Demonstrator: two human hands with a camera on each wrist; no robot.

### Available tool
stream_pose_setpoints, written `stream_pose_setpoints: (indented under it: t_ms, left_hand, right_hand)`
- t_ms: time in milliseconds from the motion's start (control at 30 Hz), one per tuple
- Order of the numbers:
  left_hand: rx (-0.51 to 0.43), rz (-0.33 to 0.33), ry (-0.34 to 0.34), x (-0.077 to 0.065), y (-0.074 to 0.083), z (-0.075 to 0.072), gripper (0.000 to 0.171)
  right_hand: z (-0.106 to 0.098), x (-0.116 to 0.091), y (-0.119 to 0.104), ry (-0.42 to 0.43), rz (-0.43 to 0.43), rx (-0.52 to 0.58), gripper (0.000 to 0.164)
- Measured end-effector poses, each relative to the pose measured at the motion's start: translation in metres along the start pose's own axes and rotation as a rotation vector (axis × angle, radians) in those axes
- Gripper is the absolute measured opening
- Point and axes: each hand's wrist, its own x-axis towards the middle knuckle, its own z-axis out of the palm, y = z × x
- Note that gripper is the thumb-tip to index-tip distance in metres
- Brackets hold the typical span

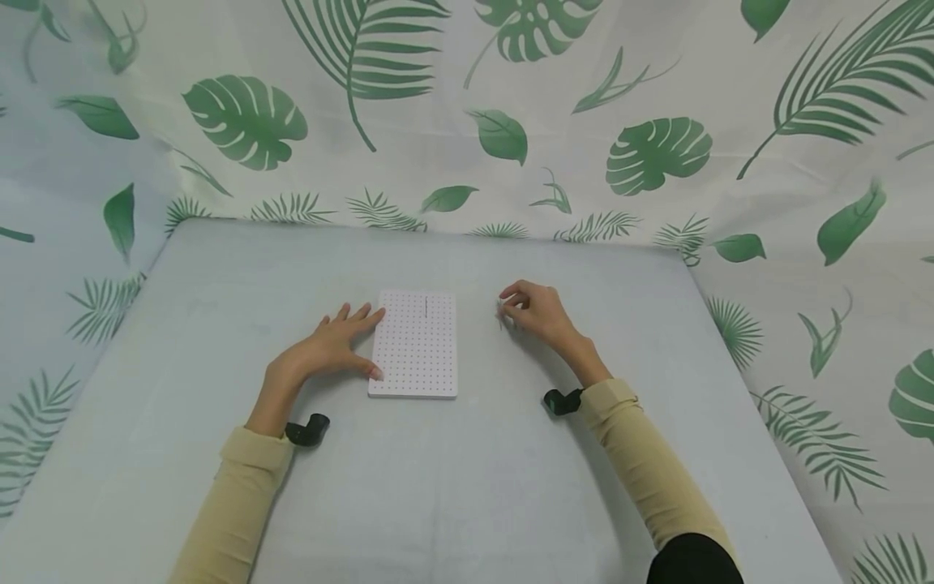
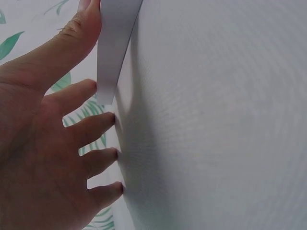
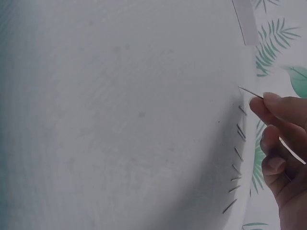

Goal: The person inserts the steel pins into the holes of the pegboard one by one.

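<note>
A white pegboard (image 1: 416,349) with rows of small holes lies flat on the table. One thin dark pin (image 1: 426,307) shows near its far end. My left hand (image 1: 332,345) has its fingers spread along the board's left side, with thumb and index finger touching the edge. In the left wrist view the other fingertips (image 2: 115,153) rest on the table beside it. To the right of the board, my right hand (image 1: 543,316) pinches a thin metal pin (image 3: 252,92) between thumb and index finger. Several loose pins (image 3: 239,153) lie below that hand.
The table (image 1: 438,487) has a pale grey-white cover. A leaf-patterned curtain (image 1: 547,81) hangs behind it and at both sides. Dark wrist cameras (image 1: 308,430) sit at both cuffs. A round black shape (image 1: 693,560) covers part of the right sleeve.
</note>
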Motion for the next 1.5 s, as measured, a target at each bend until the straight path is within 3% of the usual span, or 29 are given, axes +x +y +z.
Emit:
stream_pose_setpoints:
  t_ms: [567,1067,1500]
  left_hand:
    - [0.004,0.006,-0.005,-0.002,0.0,0.001,0.107]
    - [-0.003,-0.001,-0.003,0.0,-0.001,0.001,0.107]
    - [0.013,0.009,-0.003,0.001,-0.003,0.0,0.105]
  right_hand:
    - [0.004,-0.004,-0.009,0.061,-0.013,0.09,0.018]
    - [0.01,0.0,-0.019,0.043,0.018,0.192,0.017]
    - [0.02,0.001,-0.031,0.01,-0.044,0.322,0.014]
